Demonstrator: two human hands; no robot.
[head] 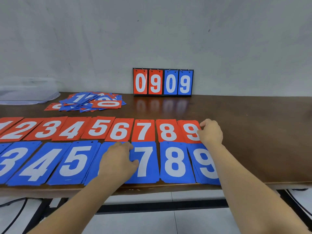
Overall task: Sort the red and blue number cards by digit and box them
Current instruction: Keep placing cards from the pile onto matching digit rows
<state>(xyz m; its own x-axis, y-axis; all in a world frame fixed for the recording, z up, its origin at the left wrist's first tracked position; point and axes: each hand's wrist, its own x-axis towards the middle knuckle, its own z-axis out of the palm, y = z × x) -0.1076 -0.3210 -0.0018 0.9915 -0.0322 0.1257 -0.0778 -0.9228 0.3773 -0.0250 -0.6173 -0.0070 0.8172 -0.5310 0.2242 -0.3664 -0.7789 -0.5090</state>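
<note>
Red number cards [99, 127] lie in a row reading 1 to 9 across the middle of the frame, with blue number cards [175, 162] laid out in a second row just below them, along the near edge of a brown table [253, 132]. At the right end of the upper row, a person's right hand [211, 132] pinches the right edge of the red 9 [190, 130], fingers curled onto the card. The left hand [118, 159] lies palm down over the blue stack between the 5 and the 7, hiding its digit, thumb touching the left edge of the blue 7 [145, 161]; whether its fingers grip anything cannot be told. A loose heap of mixed cards [91, 101] sits in the upper left of the tabletop, beside a blurred clear plastic item [25, 95]. A flip scoreboard [163, 81] reading 0909 stands against the wall [168, 31] at centre.
</note>
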